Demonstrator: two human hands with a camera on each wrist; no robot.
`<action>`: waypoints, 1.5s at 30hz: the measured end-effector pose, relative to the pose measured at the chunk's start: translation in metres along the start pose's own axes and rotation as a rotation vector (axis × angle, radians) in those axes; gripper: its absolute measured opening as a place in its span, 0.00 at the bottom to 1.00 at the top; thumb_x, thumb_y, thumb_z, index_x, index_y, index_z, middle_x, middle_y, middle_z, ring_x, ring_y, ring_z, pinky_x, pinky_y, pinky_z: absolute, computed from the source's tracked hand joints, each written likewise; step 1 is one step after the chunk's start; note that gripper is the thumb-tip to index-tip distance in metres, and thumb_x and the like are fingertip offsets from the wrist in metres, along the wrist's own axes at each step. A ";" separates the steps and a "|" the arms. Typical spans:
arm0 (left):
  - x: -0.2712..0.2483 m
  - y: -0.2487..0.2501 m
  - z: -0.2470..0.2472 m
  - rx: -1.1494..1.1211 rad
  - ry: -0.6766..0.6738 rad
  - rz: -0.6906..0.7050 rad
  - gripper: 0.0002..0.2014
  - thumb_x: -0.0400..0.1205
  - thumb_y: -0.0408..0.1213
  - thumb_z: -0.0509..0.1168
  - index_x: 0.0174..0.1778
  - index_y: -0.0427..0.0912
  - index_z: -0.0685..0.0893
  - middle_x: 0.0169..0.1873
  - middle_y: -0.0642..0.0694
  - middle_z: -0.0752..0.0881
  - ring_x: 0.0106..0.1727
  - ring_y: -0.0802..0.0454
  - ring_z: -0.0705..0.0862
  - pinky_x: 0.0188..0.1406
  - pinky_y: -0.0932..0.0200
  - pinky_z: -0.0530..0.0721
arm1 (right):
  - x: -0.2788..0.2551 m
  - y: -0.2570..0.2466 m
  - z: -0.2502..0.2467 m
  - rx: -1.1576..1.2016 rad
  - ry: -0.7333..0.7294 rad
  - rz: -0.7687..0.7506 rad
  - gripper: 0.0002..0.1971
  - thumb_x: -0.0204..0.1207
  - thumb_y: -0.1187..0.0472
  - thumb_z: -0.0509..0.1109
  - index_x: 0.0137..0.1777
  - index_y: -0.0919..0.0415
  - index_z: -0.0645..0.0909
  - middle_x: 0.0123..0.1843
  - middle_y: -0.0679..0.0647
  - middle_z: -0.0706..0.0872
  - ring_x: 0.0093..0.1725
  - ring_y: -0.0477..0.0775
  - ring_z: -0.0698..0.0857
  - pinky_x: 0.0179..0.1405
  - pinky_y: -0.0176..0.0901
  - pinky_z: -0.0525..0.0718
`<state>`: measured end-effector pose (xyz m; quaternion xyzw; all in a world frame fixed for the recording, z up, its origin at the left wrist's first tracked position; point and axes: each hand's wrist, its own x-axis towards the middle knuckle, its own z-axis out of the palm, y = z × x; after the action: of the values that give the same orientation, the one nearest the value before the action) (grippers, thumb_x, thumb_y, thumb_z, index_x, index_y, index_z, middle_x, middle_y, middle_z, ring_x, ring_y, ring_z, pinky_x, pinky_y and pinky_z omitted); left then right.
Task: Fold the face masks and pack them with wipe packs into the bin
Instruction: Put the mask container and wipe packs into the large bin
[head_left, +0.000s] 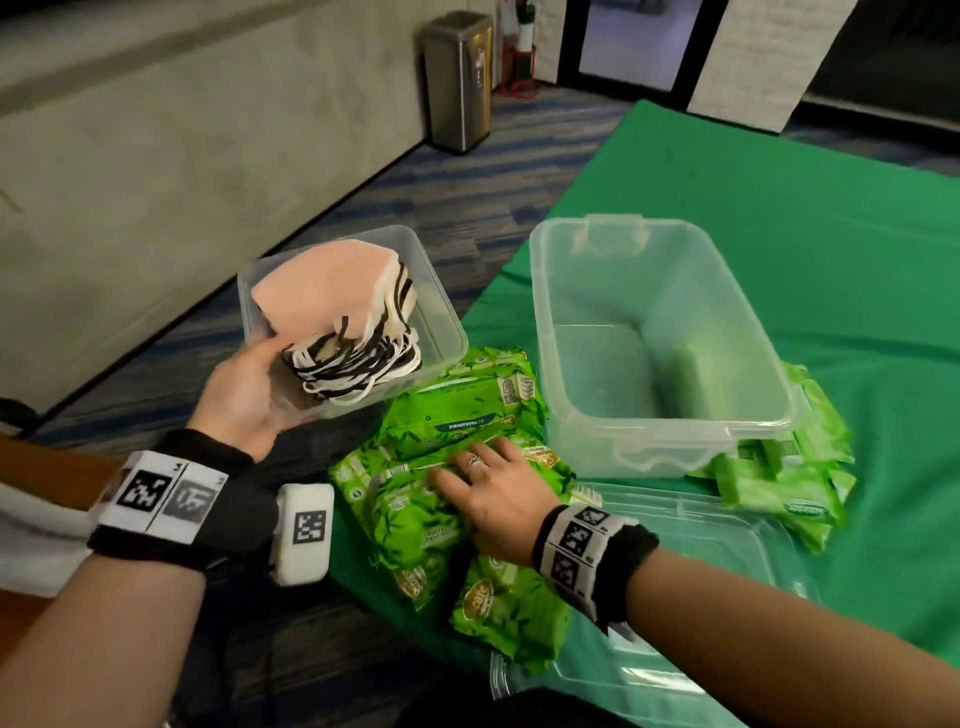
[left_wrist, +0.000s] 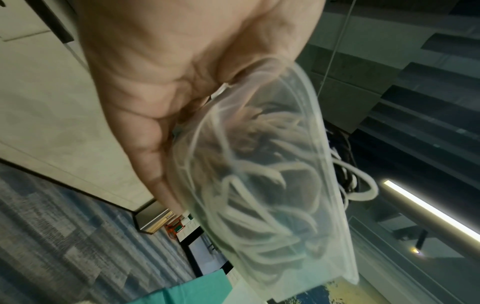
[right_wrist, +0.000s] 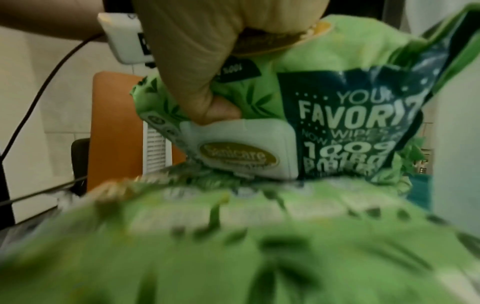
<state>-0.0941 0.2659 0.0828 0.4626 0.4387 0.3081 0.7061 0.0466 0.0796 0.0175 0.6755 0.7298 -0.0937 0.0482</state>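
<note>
left hand (head_left: 244, 400) grips the corner of the small clear tub (head_left: 441, 312) of face masks (head_left: 332, 296), left of the empty bin (head_left: 748, 332). right hand (head_left: 498, 499) curls around a green wipe pack (head_left: 415, 514) from the pile in front of the bin. judgement: lift one pack cleanly and lay it flat against the bin's wall, leaving room for masks.

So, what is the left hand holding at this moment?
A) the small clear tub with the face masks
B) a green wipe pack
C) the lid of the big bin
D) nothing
A: the left hand grips the near corner of the small clear tub, which is filled with face masks.
</note>
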 end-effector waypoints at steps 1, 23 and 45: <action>0.003 0.003 0.000 -0.002 -0.003 0.012 0.16 0.85 0.40 0.55 0.68 0.49 0.78 0.49 0.51 0.89 0.45 0.55 0.88 0.34 0.51 0.89 | 0.002 0.000 -0.007 0.041 -0.010 -0.002 0.34 0.53 0.59 0.78 0.64 0.58 0.76 0.52 0.61 0.86 0.51 0.63 0.84 0.54 0.60 0.79; 0.044 0.011 0.038 0.044 -0.044 0.013 0.10 0.84 0.40 0.56 0.47 0.48 0.84 0.36 0.52 0.90 0.40 0.51 0.88 0.33 0.53 0.87 | 0.015 0.024 -0.034 -0.028 -0.058 -0.109 0.31 0.70 0.59 0.72 0.73 0.56 0.66 0.63 0.58 0.78 0.63 0.62 0.75 0.61 0.55 0.69; 0.089 0.013 0.111 -0.006 -0.061 0.032 0.14 0.84 0.38 0.55 0.59 0.50 0.84 0.47 0.49 0.88 0.42 0.54 0.87 0.34 0.57 0.87 | 0.025 0.266 -0.131 0.400 0.062 0.783 0.29 0.56 0.58 0.83 0.58 0.62 0.81 0.55 0.58 0.86 0.54 0.61 0.84 0.52 0.44 0.82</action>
<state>0.0440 0.3032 0.0855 0.4766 0.4084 0.3065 0.7157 0.3165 0.1491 0.1213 0.8996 0.3872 -0.1878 -0.0736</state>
